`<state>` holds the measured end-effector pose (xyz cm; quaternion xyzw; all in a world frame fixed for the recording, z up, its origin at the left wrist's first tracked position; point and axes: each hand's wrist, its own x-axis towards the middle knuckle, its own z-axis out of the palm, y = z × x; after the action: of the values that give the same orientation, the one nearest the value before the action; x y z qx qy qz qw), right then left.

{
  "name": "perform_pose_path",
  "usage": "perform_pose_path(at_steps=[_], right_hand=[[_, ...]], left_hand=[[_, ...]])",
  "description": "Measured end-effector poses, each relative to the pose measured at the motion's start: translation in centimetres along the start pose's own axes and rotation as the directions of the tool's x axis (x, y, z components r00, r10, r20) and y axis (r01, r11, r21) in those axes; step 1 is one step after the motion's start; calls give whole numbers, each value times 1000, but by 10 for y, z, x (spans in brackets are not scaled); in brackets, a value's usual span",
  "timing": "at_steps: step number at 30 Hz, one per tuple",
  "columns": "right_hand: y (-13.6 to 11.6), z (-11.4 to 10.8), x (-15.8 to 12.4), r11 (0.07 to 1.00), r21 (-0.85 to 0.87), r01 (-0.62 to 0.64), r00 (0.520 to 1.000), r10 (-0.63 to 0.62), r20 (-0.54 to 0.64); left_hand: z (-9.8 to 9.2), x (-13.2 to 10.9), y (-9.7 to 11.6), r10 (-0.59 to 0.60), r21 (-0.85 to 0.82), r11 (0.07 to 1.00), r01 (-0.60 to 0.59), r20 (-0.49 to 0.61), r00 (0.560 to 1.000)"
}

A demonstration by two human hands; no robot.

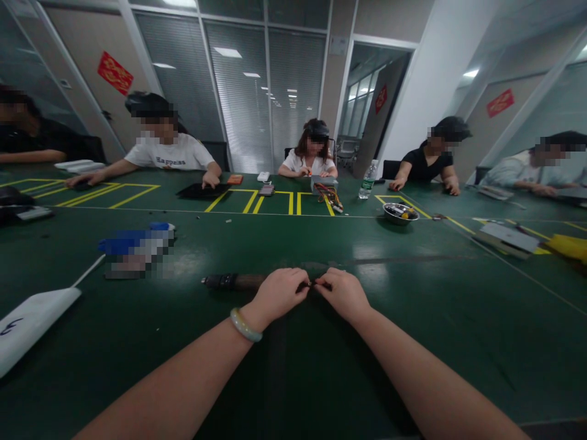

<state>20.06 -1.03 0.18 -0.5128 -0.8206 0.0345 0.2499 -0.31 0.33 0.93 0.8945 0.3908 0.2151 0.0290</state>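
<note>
My left hand (pixel 279 293), with a pale bangle (pixel 246 326) on its wrist, is closed in a pinch over the green table (pixel 220 379). Facing it, fingertips nearly touching, my right hand (pixel 343 294) is pinched as well. Between the two sets of fingertips shows a tiny brass-coloured piece (pixel 310 283), too small to name. Just beyond my left hand lies a dark cylindrical tool (pixel 227 281) with a narrow metal tip pointing left, resembling an electric screwdriver. My hand hides its right end.
To the left are a white device (pixel 36 324) with a cable and a blurred blue packet (pixel 123 243). Farther off stand a metal bowl (pixel 400 214) of small parts, a water bottle (pixel 367 180) and a metal box with wires (pixel 324 184). Several people sit along the far side.
</note>
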Motion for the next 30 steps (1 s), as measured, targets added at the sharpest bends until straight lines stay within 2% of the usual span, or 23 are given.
perform_pose_path(at_steps=[11,15,18,23,26,30], right_hand=[[6,0,9,996,-31,78,995,-76,58],[3,-4,15,981,-107,163,985,-155,77],[3,-5,20,967,-98,236,970,-229,81],[6,1,19,980,-31,196,974,-190,126],[5,2,19,979,-26,203,971,-198,132],[3,1,21,954,-103,281,953,-265,145]], left_hand=[[-2,0,1,-39,17,999,38,26,999],[-2,-1,1,-78,-11,997,79,21,997],[-2,-2,2,-94,-23,995,94,2,996],[-6,-3,4,-109,-23,994,109,5,994],[-9,-4,7,-106,-20,994,105,-20,994],[-11,-5,8,-64,-46,997,60,-87,994]])
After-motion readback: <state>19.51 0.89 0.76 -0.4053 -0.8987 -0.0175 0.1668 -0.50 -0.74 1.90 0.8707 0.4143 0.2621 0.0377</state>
